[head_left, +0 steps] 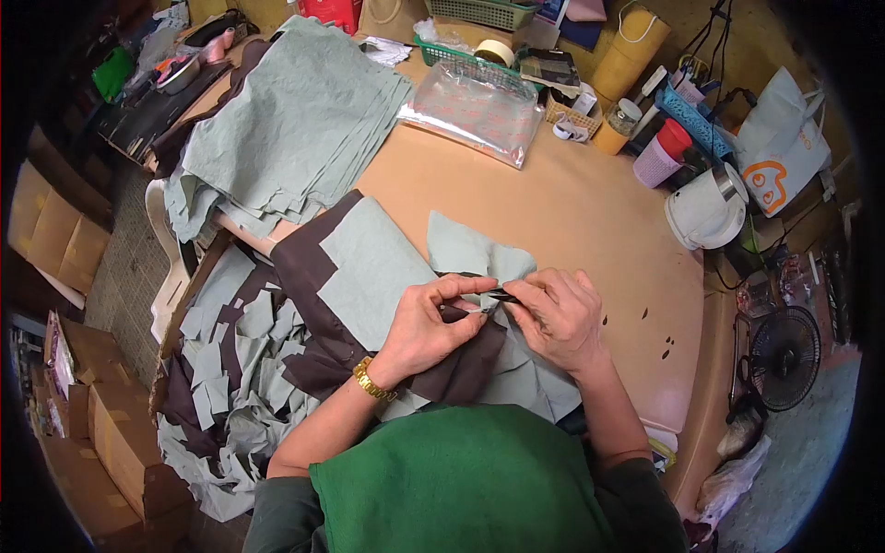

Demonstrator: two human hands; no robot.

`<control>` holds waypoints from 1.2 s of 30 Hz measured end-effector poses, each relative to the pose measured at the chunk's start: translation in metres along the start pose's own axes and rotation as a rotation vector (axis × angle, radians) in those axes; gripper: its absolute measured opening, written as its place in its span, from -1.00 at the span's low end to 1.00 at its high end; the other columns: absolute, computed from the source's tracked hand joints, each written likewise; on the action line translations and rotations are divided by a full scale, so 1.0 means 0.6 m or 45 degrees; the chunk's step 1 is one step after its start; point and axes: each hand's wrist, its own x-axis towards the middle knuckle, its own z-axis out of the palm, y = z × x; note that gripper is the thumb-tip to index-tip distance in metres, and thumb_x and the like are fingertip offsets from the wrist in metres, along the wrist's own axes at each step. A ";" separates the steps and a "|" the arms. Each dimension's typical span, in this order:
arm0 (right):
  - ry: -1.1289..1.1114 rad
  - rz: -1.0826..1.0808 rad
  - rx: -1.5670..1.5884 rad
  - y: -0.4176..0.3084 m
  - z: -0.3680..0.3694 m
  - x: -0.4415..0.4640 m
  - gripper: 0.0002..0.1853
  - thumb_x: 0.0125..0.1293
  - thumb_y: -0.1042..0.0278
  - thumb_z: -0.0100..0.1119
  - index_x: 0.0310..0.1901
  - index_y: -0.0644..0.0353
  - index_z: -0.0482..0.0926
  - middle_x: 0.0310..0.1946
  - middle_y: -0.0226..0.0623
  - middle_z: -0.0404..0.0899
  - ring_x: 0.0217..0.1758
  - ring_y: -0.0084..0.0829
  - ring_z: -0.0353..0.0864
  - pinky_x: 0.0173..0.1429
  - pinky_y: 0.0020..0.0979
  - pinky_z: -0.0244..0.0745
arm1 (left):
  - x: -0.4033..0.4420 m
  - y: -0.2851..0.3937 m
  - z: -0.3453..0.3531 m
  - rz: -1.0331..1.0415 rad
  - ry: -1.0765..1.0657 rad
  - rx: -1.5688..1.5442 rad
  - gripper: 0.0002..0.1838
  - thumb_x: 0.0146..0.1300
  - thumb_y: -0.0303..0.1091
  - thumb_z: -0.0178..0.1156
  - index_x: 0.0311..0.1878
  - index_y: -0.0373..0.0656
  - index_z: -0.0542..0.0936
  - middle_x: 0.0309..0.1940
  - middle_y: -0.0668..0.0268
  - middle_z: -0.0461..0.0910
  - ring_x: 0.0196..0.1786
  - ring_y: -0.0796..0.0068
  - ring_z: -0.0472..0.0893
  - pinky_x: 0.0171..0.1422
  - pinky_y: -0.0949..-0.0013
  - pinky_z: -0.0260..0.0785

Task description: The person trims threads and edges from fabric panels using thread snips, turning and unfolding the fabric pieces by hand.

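My left hand (431, 324), with a gold watch (371, 380) at its wrist, pinches a folded edge of pale grey-green fabric (468, 247) between thumb and fingers. Close beside it, my right hand (560, 318) is closed round a small dark slim tool (501, 295), whose tip meets the fabric near my left fingertips. What kind of tool it is I cannot make out. Dark brown fabric (461, 364) hangs under my left hand. Left of the hands lies a grey-green piece (373, 258) over dark brown cloth (302, 258).
A stack of grey-green sheets (286, 120) covers the table's back left. Cut scraps (244, 369) fill a box at lower left. A plastic-wrapped packet (475, 111), a green basket (442, 55), a lilac cup (656, 164) and a white appliance (705, 207) stand farther back. Small dark bits (667, 348) lie right.
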 end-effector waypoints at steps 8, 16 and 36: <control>0.036 -0.115 0.001 0.010 0.003 0.003 -0.67 -0.04 0.41 0.46 -0.17 -0.04 0.67 -0.38 -0.55 0.54 -0.40 -0.50 0.52 -0.32 -0.36 0.19 | 0.002 -0.001 -0.005 -0.043 -0.043 -0.056 -0.57 0.18 -0.53 0.32 0.15 -0.35 0.62 0.00 0.32 0.68 -0.16 0.69 0.59 0.01 0.52 0.50; 0.027 -0.153 0.016 0.012 0.005 0.005 -0.70 -0.07 0.40 0.47 -0.22 -0.03 0.69 -0.41 -0.58 0.53 -0.44 -0.52 0.50 -0.35 -0.37 0.19 | 0.002 -0.001 -0.006 -0.065 -0.056 -0.106 -0.58 0.18 -0.53 0.28 0.14 -0.36 0.62 0.00 0.30 0.68 -0.16 0.69 0.60 0.02 0.53 0.50; 0.138 -0.366 -0.073 0.021 0.013 -0.002 -0.73 -0.07 0.37 0.39 -0.24 -0.04 0.71 -0.36 -0.66 0.61 -0.53 -0.59 0.36 -0.43 -0.44 0.10 | 0.025 0.011 -0.031 -0.227 -0.294 -0.203 -0.55 0.20 -0.57 0.30 0.19 -0.38 0.58 -0.32 0.38 0.68 -0.26 0.76 0.60 -0.07 0.63 0.46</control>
